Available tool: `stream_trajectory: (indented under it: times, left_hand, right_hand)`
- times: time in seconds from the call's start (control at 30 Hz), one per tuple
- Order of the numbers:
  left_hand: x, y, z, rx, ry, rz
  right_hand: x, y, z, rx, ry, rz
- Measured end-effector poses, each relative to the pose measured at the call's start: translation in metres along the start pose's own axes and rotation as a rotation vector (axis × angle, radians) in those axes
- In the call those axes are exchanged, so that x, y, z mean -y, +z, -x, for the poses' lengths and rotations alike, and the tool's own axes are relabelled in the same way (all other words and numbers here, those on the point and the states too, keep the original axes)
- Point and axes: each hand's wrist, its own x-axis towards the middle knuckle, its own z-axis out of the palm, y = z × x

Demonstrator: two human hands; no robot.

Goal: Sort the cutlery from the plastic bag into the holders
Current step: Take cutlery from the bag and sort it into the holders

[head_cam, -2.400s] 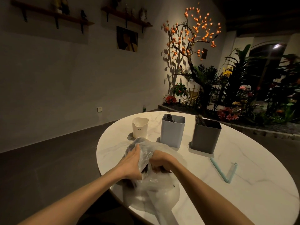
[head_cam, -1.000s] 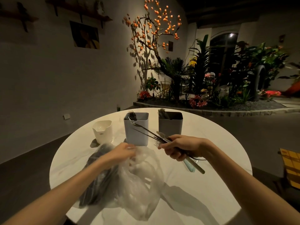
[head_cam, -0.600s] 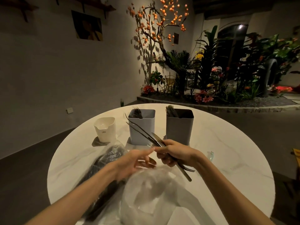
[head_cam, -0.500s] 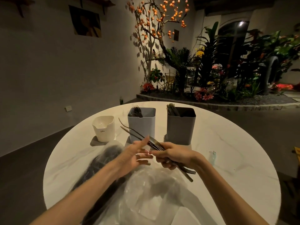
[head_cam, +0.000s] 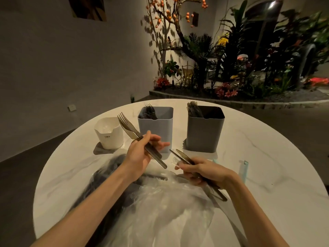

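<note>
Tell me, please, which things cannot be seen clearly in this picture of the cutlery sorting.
All in the head view:
- Plastic bag: dark cutlery inside is blurred by crumpled film; no count possible.
- Blue holder: only fork tips show above the rim.
- Grey holder: its wall hides the pieces; type unclear.
- Right hand: fingers cover its pieces; number unclear.
- Left hand: fork and knife overlap.
- White cup: inside too dim.
</note>
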Motion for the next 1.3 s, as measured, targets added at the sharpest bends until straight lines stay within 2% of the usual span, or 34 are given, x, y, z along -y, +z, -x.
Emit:
stream_trajectory:
  times: [0.07, 0.3, 0.37, 0.57, 0.8, 1.1, 1.3]
  left_hand:
    - [0.002, -0.003, -0.001, -0.01, -0.004, -0.071]
    - [0.02, 0.015, 0.016, 0.11, -0.048, -0.272]
    - [0.024, 0.026, 0.018, 0.136, -0.032, -0.276]
    - [0.03, 0.037, 0.001, 0.035, -0.026, -0.279]
    - [0.038, 0.035, -0.005, 0.061, 0.001, -0.136]
    - [0.036, 0.021, -0.007, -0.074, 0.092, 0.056]
    - [0.036, 0.015, -0.005, -0.07, 0.136, -0.085]
  right_hand:
    - [0.002, -0.002, -0.001, 0.021, -0.01, -0.092]
    - [0.024, 0.01, 0.003, 0.065, -0.207, -0.374]
    - [0.023, 0.014, 0.003, 0.076, -0.216, -0.357]
    - [0.017, 0.015, 0.001, 0.023, -0.179, -0.277]
    - [0.01, 0.003, 0.004, -0.001, -0.158, -0.245]
    - [0.001, -0.014, 0.013, 0.043, -0.16, -0.245]
    - [-0.001, -0.02, 0.017, -0.013, -0.132, -0.279]
